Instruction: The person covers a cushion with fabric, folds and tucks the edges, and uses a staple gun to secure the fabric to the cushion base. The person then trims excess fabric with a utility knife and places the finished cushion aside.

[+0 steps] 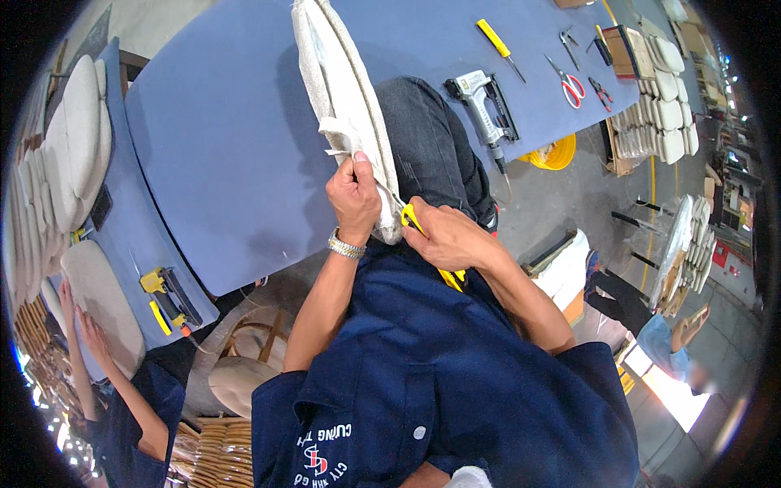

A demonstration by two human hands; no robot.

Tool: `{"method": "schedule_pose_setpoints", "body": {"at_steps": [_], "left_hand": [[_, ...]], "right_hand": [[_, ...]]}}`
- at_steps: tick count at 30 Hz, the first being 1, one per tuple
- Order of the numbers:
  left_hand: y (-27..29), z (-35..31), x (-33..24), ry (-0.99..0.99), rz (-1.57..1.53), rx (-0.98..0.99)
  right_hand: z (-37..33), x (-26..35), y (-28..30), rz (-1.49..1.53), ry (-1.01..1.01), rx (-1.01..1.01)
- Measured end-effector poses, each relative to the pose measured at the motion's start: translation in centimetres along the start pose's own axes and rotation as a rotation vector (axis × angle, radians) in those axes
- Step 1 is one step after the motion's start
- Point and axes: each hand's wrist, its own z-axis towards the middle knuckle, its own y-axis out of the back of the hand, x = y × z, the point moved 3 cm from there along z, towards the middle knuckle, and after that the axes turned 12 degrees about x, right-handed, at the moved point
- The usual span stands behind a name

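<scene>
A beige fabric-covered seat pad (346, 73) stands on edge against my lap, its pale underside and folded fabric rim showing. My left hand (355, 191) is closed on a loose flap of the fabric (338, 134) partway down the pad. Close beside it, my right hand (446, 234) grips yellow-handled scissors (409, 216), with thumb and fingers wrapped around the handles. The thin metal blades point up and left at the pad's edge, near my left fingers; their tips are hard to make out.
On the blue table (220, 146) lie a staple gun (484, 106), yellow-handled screwdriver (498, 45), red-handled scissors (569, 88) and pliers. A yellow basket (557, 153) sits below. At left, a co-worker's hands (91, 333) rest on another pad (102, 301), near a yellow staple gun (167, 293). Stacked pads (671, 106) stand right.
</scene>
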Motion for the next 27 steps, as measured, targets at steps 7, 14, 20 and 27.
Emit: {"method": "schedule_pose_setpoints", "body": {"at_steps": [7, 14, 20, 27], "left_hand": [[-1.2, 0.0, -1.1, 0.031, -0.01, -0.086], [-3.4, -0.6, -0.6, -0.008, 0.022, -0.078], [-2.7, 1.2, 2.2, 0.116, -0.085, -0.245], [0.2, 1.4, 0.6, 0.222, -0.445, -0.161]], "right_hand": [[-1.2, -1.1, -1.1, 0.041, 0.001, 0.026], [-2.1, -3.2, -1.8, -0.014, -0.037, -0.045], [-2.3, -4.2, -3.0, 0.037, -0.026, -0.024], [-4.1, -5.7, 0.6, 0.181, 0.025, -0.147]]}}
